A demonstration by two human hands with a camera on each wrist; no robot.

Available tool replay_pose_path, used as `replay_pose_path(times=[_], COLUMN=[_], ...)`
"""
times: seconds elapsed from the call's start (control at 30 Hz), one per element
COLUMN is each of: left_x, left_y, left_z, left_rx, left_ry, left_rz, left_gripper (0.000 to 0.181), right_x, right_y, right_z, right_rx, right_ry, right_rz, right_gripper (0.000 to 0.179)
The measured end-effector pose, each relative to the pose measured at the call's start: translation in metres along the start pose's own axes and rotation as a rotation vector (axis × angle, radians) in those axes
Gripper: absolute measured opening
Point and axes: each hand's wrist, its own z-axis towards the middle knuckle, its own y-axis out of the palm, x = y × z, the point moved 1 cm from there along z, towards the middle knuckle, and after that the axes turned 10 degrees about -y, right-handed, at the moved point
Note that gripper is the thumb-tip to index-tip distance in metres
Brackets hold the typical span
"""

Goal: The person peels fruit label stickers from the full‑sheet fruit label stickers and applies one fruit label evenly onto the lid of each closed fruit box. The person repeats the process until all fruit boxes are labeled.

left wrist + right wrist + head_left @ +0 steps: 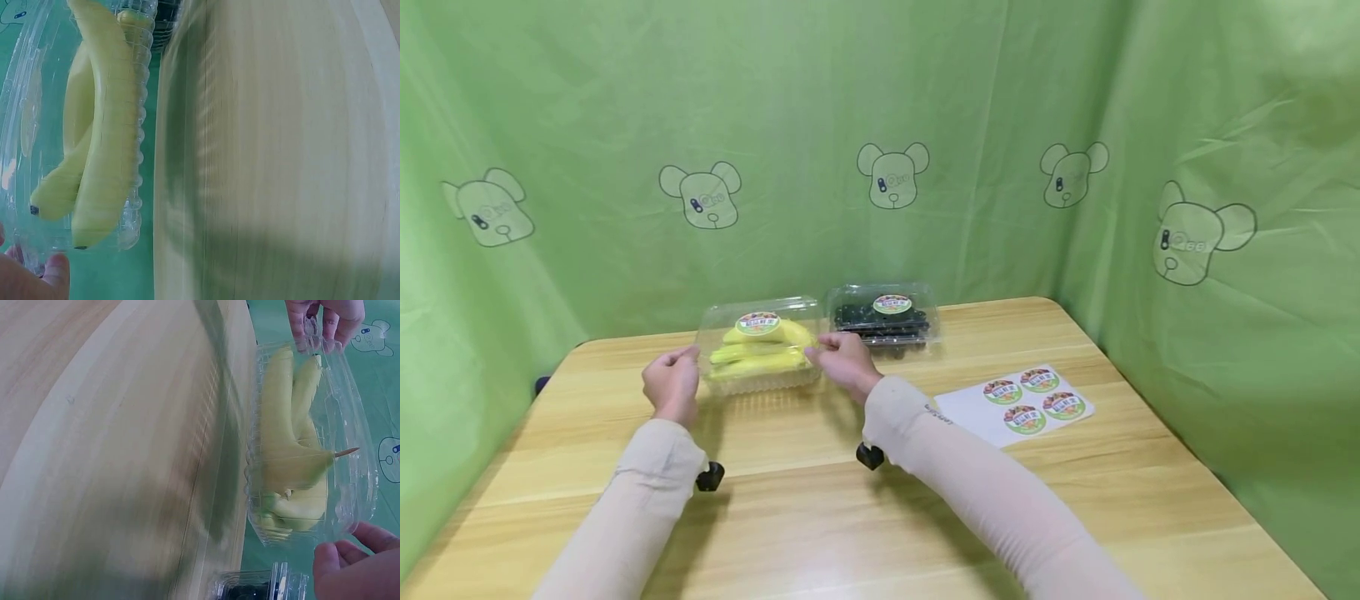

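Note:
A clear plastic clamshell box (pixel 763 382) of bananas (pixel 760 362) is held between both hands at the far left of the table. My left hand (pixel 672 385) pinches its left edge. At its right edge, my right hand (pixel 847 363) pinches the rim with thumb and fingers. A round fruit sticker (pixel 757 323) sits on the lid. In the right wrist view the box (pixel 350 425) appears lifted off the table, with bananas (pixel 281 419) inside and a fingertip-like brown stem poking up. The left wrist view shows the bananas (pixel 106 137) through the clear wall.
Right of the bananas stands a second clear box (pixel 883 321) with dark fruit and a like sticker. A white sheet (pixel 970 414) bearing several round stickers (pixel 1025 419) lies on the wooden table (pixel 797 517). Green curtains (pixel 790 100) hang behind and beside the table.

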Motion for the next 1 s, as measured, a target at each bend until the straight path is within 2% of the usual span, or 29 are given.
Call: replay_pose_path(times=[0.2,0.53,0.77,1.0], left_x=[0.0,-0.002,-0.002,-0.001], left_y=[0.004,0.01,0.015,0.019], left_z=[0.001,0.007,0.009,0.008], left_rx=[0.014,0.033,0.049,0.046], left_ry=[0.01,-0.01,-0.029,-0.054], left_rz=[0.001,-0.03,-0.058,-0.08], left_gripper=[0.031,0.017,0.017,0.016], right_x=[0.003,0.009,0.011,0.012], right_y=[-0.002,0.005,0.009,0.014], right_z=[0.003,0.008,0.009,0.013], right_rx=[0.011,0.048,0.048,0.067], right_ry=[-0.014,0.027,0.06,0.059], right_rz=[0.001,0.01,0.029,0.008], right_gripper=[0.047,0.045,0.048,0.047])
